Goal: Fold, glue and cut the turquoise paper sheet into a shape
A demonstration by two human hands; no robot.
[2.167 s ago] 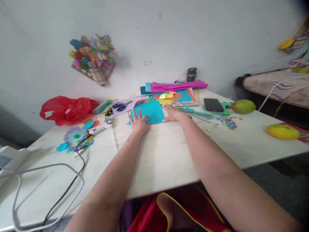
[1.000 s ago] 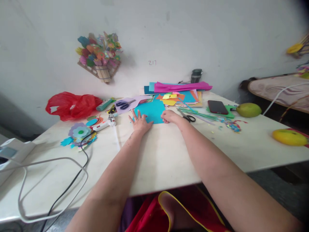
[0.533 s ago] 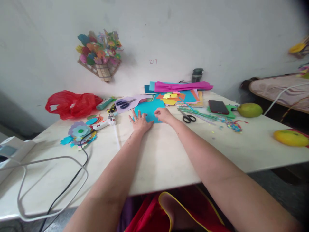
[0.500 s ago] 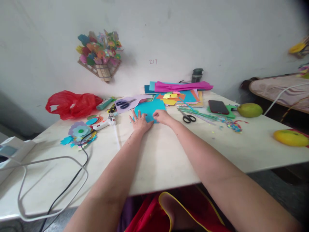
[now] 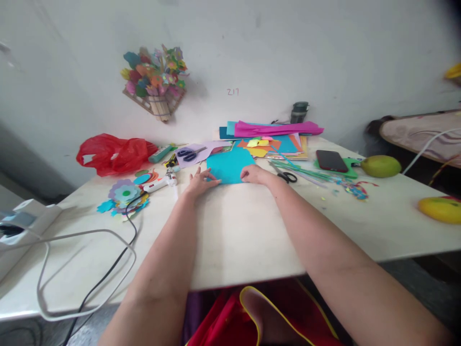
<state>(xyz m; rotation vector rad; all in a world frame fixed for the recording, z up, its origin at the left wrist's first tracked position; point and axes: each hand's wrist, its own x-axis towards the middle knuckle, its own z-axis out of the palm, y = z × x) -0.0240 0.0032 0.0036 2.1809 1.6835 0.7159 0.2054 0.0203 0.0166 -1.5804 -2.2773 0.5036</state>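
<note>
A sheet of bright blue paper [image 5: 230, 163] lies flat on the table in front of me. My left hand [image 5: 201, 183] is at its near left corner, fingers apart, with the thumb resting on or beside the near edge. Across from it, my right hand [image 5: 255, 174] has its fingers curled together at the near right edge of the sheet, seemingly pinching it; the exact grip is too small to make out. Black-handled scissors [image 5: 287, 177] lie just right of my right hand. A white glue gun [image 5: 160, 183] is left of my left hand.
Cut paper flowers [image 5: 124, 193] and a red plastic bag [image 5: 115, 154] lie on the left. Coloured papers [image 5: 281, 129] and dark-handled scissors [image 5: 190, 154] are behind the sheet. A phone [image 5: 331, 161], green stems [image 5: 306, 170] and mangoes [image 5: 381, 166] lie right. Cables [image 5: 126, 245] loop at front left.
My left hand has slid left, off the middle of the blue paper to its near left corner. My right hand has shifted right along the near edge, uncovering more of the sheet.
</note>
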